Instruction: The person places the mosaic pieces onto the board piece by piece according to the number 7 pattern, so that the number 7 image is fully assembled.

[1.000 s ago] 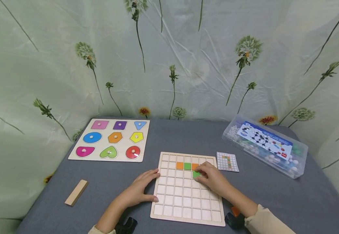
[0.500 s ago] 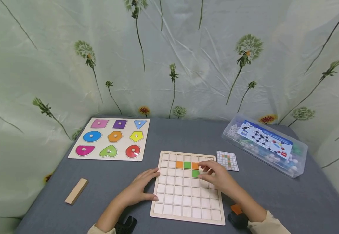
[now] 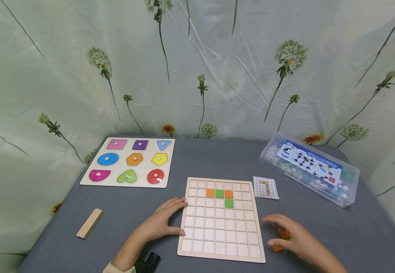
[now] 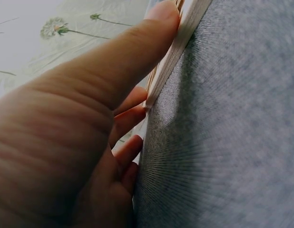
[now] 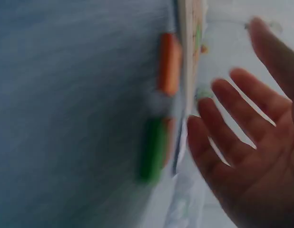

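A pale wooden grid board (image 3: 209,235) lies on the table, with orange and green square tiles set near its far side. In the second row from the top are an orange tile (image 3: 210,193), a green tile (image 3: 219,193) and another orange one (image 3: 228,194); a green tile (image 3: 229,203) sits below the last. My left hand (image 3: 161,222) rests its thumb and fingertips on the board's left edge. Beyond the right edge, my right hand (image 3: 294,237) hovers with fingers spread over loose orange tiles (image 3: 277,248). The right wrist view shows an orange block (image 5: 169,64) and a green block (image 5: 154,149) there, blurred.
A small card (image 3: 266,187) with a printed colored grid lies by the board's upper right corner. Behind it stands a clear plastic box (image 3: 308,170). A shape puzzle (image 3: 112,180) and a wooden block (image 3: 89,223) are at the left.
My right hand has let go of the green tile, leaving it in the board, and has moved right and toward me to the loose tiles. My left hand stays at the edge.
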Motion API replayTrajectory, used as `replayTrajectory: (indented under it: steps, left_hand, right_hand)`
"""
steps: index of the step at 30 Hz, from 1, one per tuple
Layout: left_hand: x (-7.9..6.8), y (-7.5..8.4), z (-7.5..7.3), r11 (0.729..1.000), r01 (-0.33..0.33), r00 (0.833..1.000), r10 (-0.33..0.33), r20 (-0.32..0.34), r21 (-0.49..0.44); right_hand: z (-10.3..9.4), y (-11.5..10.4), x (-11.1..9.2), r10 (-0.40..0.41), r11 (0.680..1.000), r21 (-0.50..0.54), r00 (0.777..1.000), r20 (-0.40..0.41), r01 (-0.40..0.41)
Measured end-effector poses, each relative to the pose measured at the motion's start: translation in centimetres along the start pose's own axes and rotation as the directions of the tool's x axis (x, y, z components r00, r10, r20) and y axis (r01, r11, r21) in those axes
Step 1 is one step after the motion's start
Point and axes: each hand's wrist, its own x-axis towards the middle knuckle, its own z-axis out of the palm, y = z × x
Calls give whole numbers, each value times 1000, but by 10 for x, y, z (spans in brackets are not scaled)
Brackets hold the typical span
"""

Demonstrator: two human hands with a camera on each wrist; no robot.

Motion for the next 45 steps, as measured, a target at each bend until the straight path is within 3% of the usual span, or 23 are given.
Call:
replayTrajectory:
  steps: [5, 9, 17, 25, 35, 41, 45]
  left_hand:
    - [0, 0, 0, 1000, 0, 1000, 0, 4, -1]
    - [0, -1, 0, 1000, -5, 1000, 5, 1, 1]
    - [0, -2, 1, 1000, -22, 1000, 22, -12, 1]
    - [0, -2, 1, 1000, -14, 1000, 14, -5, 2]
    - [3, -2, 2, 1000, -22, 1000, 22, 2, 11]
    - [2, -2, 1, 1000, -19, 1000, 19, 1, 10]
    - [1, -2, 1, 1000, -19, 1000, 19, -2, 8]
  right_hand:
    - [2, 22, -16, -18, 1000, 27, 985, 169, 14]
    - [3, 25, -16, -26, 1000, 1, 984, 179, 27]
    - [8, 14, -3, -27, 987, -154, 997, 74, 38]
    - [17, -14, 30, -103, 993, -65, 992, -73, 98]
    - [45, -21, 76, -115, 993, -34, 985, -126, 111]
    - [53, -19, 83, -97, 992, -89, 987, -127, 86]
    - [57, -19, 84, -94, 995, -57, 990, -110, 88]
